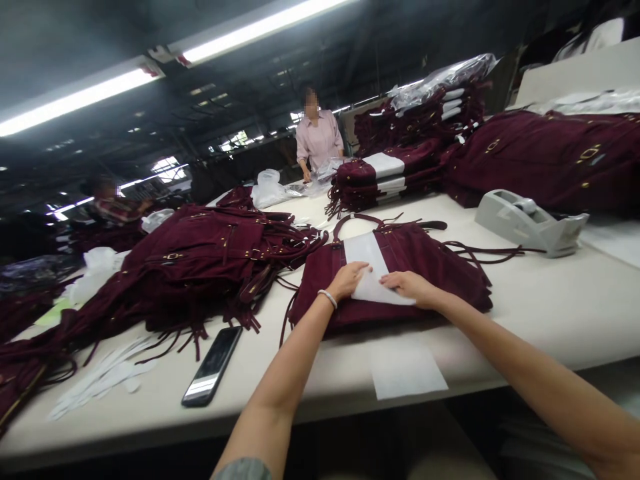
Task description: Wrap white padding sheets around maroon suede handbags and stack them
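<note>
A maroon fabric bag [440,267] lies flat on the table in front of me, its curved handle [345,227] and loose straps pointing away. Across its middle runs a strip of white paper [367,257], whose near right corner is lifted off the fabric. My left hand [347,280] is closed at the strip's left edge, fingers bent against the paper. My right hand [414,288] grips the loose lower part near its right corner, with the thumb partly hidden. Another white paper sheet [410,373] hangs over the table's front edge, just below the bag.
A grey tape dispenser [530,220] stands right of the bag. A phone [213,367] and white gloves [105,373] lie at left front. Maroon bags are heaped at left [200,253] and stacked behind [390,170]. A person [320,137] stands across the table.
</note>
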Available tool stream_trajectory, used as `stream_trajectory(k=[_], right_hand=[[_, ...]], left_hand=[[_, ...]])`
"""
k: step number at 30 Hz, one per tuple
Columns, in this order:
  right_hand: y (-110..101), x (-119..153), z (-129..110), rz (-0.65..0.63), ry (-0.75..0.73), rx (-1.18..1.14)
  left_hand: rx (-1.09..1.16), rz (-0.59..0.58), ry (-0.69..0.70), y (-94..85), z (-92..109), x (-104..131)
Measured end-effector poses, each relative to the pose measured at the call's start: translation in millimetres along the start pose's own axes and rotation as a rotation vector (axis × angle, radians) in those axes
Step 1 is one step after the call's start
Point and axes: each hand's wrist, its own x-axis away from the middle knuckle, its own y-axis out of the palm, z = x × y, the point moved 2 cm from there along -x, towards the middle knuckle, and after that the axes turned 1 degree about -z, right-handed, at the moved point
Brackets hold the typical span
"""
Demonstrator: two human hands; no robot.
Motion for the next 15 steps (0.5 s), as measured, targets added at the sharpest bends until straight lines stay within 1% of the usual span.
stream_trajectory(k=[3,6,8,11,13,15], right_hand=[[0.7,5.1,1.6,0.08,-0.087,-0.135],[-3.9,18.9,-1.0,0.074,-0.108,-0.247],[-8.4,31.9,-4.3,0.048,-0.133,-0.26],[-12.8,50.2,-8.0,0.021,-0.196,-0.208],[-11.9,57.9,-8.8,0.001,-0.228,-0.148],[-7.8,62.2,-9.4,-0.008,-0.232,-0.07]], left_hand=[[0.01,0.05,-0.011,17.0,-16.9,6.4],[0.056,0.032,0.005,19.7,-19.4,17.6],[0.088,-0.013,0.031,17.5,-13.2,26.8],[0.125,-0.13,0.109,14.3,3.5,46.7],[0.084,-0.219,0.175,13.0,14.5,62.7],[-0.028,-0.293,0.222,12.3,22.2,77.0]])
